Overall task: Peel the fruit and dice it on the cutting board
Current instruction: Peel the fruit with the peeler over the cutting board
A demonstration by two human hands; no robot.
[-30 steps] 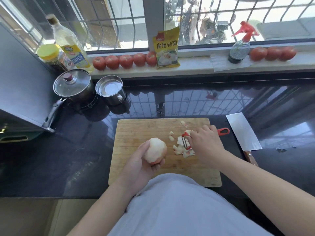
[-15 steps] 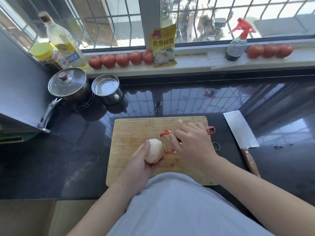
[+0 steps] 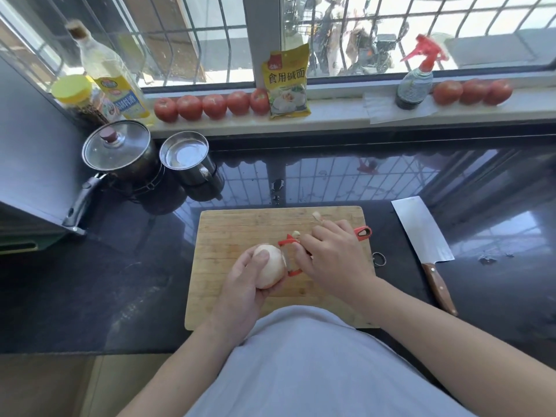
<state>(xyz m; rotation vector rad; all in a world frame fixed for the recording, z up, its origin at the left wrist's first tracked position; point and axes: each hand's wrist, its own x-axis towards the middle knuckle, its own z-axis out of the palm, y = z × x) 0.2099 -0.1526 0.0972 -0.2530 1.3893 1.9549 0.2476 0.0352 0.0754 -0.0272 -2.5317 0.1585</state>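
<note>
While left hand (image 3: 240,284) grips fruit (image 3: 269,266), right hand (image 3: 334,260) pinches peeler (image 3: 290,257): peeling.
Next, likely: swap to cleaver (image 3: 424,233), dice on board (image 3: 228,233).

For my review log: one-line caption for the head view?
Left hand holds peeled fruit over cutting board; right hand applies red peeler.

This is a home kitchen. A glossy dark stone desk (image 3: 331,182) runs under a barred window. On the far sill (image 3: 331,115) stand rows of tomatoes (image 3: 214,106), a cooking oil bottle (image 3: 114,76), a spice jar (image 3: 78,99) and a yellow food packet (image 3: 287,82). A lidded saucepan (image 3: 118,153), a steel mug (image 3: 188,161), a wooden cutting board (image 3: 240,224) and a cleaver (image 3: 421,230) sit on the desk.
</note>
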